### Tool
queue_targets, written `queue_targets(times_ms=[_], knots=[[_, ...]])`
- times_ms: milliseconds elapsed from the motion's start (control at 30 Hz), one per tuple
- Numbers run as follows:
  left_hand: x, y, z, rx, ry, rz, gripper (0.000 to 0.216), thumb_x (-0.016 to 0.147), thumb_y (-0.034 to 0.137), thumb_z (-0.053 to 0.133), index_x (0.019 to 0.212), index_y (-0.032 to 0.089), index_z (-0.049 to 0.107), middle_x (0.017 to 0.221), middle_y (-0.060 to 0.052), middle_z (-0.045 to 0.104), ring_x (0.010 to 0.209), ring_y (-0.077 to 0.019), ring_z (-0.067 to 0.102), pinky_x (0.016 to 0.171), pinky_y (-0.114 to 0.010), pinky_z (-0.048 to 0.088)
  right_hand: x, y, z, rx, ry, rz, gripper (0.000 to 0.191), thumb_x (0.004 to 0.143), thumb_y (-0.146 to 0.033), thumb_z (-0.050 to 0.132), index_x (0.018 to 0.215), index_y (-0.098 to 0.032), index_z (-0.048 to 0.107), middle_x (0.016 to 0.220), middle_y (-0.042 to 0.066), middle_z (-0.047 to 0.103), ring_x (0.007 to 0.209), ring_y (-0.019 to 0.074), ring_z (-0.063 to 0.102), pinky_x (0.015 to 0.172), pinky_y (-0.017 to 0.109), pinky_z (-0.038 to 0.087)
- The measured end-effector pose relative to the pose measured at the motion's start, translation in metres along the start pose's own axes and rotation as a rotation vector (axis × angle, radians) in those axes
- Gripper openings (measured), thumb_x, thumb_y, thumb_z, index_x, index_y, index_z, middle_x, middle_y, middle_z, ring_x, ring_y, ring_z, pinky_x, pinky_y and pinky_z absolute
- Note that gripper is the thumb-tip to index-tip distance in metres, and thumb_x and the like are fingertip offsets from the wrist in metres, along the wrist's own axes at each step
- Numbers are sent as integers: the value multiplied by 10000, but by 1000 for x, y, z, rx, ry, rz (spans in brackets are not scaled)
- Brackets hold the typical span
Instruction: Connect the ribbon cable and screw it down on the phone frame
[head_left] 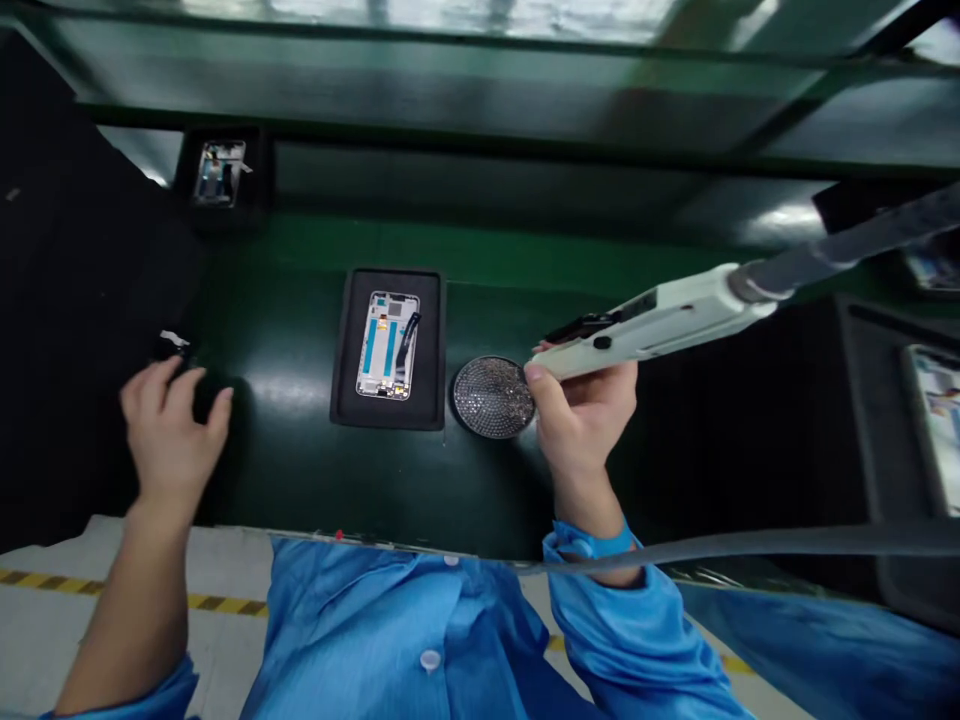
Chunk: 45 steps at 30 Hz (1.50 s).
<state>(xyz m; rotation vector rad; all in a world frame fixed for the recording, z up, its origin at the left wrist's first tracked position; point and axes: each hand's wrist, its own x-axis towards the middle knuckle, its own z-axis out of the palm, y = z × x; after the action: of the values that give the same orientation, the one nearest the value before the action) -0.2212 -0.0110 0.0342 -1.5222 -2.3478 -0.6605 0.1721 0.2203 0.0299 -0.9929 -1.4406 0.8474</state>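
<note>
My right hand [585,420] grips a white electric screwdriver [667,318] near its front end. The tool lies tilted, its rear up to the right where a thick grey cable joins it; its tip is hard to make out. Just left of these fingers sits a round, dimpled screw dish [493,398]. Beside the dish, a black tray [345,390] bears an opened phone body [388,345] with blue strips and a loose black flex cable. My left hand [169,425] is open, fingers spread, near a small dark part with a white tab [175,340].
Tall black trays or boxes stand at the left [75,300] and right [772,420]. Another phone part [220,172] lies in a tray at the back left. A grey cable [750,545] crosses my right sleeve. The green bench [285,470] ends just before my body.
</note>
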Motion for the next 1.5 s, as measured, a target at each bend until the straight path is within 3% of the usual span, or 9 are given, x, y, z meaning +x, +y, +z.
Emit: queue_targets(times_ms=[100, 167, 300, 467, 633, 767, 900, 1133, 1500], knots=[[10, -30, -2, -6, -78, -113, 582, 1063, 628, 530, 1434, 200, 663, 1573, -99, 552, 1529, -514, 441, 1147, -721, 442, -16, -6, -11, -135, 70, -118, 488, 896, -407, 796, 1326, -264, 616, 1254, 117, 669, 1135, 291, 737, 895, 470, 651], [15, -37, 0, -18, -100, -154, 605, 1076, 659, 457, 1464, 235, 646, 1535, -91, 560, 1480, -496, 508, 1050, -701, 464, -26, -16, -17, -251, 67, -216, 354, 932, -359, 760, 1263, -278, 666, 1148, 94, 689, 1058, 278, 739, 841, 455, 644], [25, -38, 5, 61, -112, -193, 572, 1112, 599, 441, 1498, 216, 617, 1436, -127, 561, 1368, -467, 600, 837, -616, 472, -37, -32, -15, -361, -336, -342, 139, 974, -204, 705, 1096, -258, 742, 875, 36, 735, 790, 210, 718, 723, 377, 614], [32, -32, -3, 86, -125, -160, 522, 1181, 498, 401, 1425, 91, 619, 1293, -158, 570, 1373, -467, 554, 749, -491, 311, -34, -31, 12, -514, -695, -251, 261, 1041, -257, 618, 1260, -180, 738, 1179, 125, 782, 736, 165, 697, 677, 335, 599], [30, 16, 5, -5, -63, 7, 452, 1053, 508, 625, 1330, 171, 742, 1319, -152, 715, 1283, -446, 653, 967, -684, 547, -19, -29, 35, -667, -818, -212, 302, 1034, -233, 636, 1295, -133, 751, 1165, 131, 769, 706, 156, 641, 670, 313, 529], [20, 94, 40, -315, -336, 419, 335, 1073, 382, 600, 1304, 189, 747, 1414, -110, 716, 1365, -356, 646, 1148, -577, 555, -6, -26, 45, -704, -881, -228, 223, 1022, -194, 651, 1178, -143, 800, 1026, 99, 763, 764, 191, 640, 715, 333, 476], [9, 145, 69, -505, -550, 429, 337, 1085, 352, 536, 1337, 250, 735, 1552, -72, 637, 1576, -380, 476, 1287, -679, 389, 1, -23, 48, -728, -986, -214, 194, 1034, -166, 595, 1043, -158, 789, 961, 93, 722, 840, 222, 633, 741, 345, 428], [6, 146, 72, -613, -720, 310, 395, 1079, 483, 515, 1338, 278, 731, 1564, -34, 602, 1640, -421, 359, 1318, -716, 274, 13, -25, 45, -741, -1084, -246, 169, 1090, -214, 519, 1051, -176, 679, 997, 80, 658, 907, 235, 614, 823, 350, 471], [5, 150, 66, -665, -727, 325, 310, 1072, 413, 574, 1315, 319, 741, 1547, 13, 620, 1526, -430, 509, 1224, -697, 430, 39, -32, 55, -740, -1197, -262, 224, 1119, -309, 478, 1076, -247, 689, 1033, 46, 719, 965, 212, 695, 812, 370, 556]])
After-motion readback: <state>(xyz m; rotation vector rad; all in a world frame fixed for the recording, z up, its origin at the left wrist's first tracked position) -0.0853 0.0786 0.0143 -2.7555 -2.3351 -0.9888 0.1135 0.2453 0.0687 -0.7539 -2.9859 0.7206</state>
